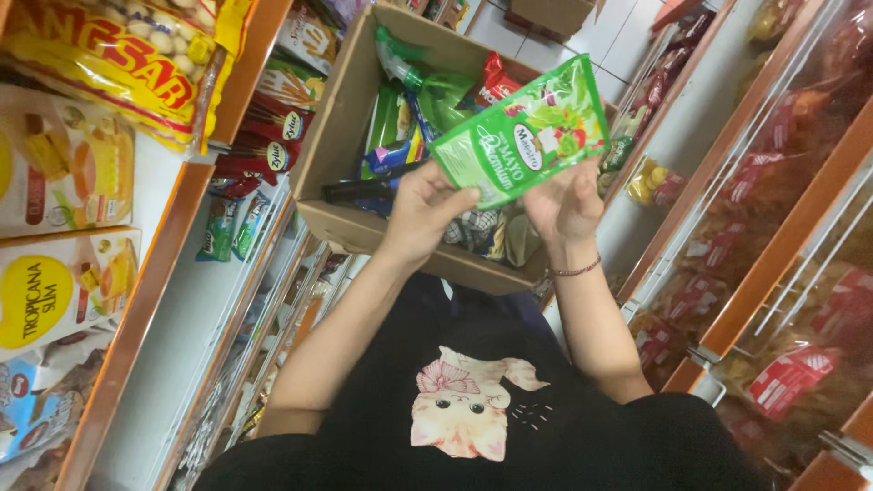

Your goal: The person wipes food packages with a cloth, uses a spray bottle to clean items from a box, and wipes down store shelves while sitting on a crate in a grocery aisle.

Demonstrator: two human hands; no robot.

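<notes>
Above the box (341, 136), green pouch (518, 132) lies tilted crosswise.

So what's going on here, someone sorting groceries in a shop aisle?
A person stands in a narrow aisle between stocked shelves and holds a green pouch with both hands. The left hand grips its lower corner, and the right hand supports it from beneath. Just behind the pouch sits an open cardboard box packed with assorted goods, among them a green spray bottle. The pouch is raised over the box, not resting in it.
</notes>
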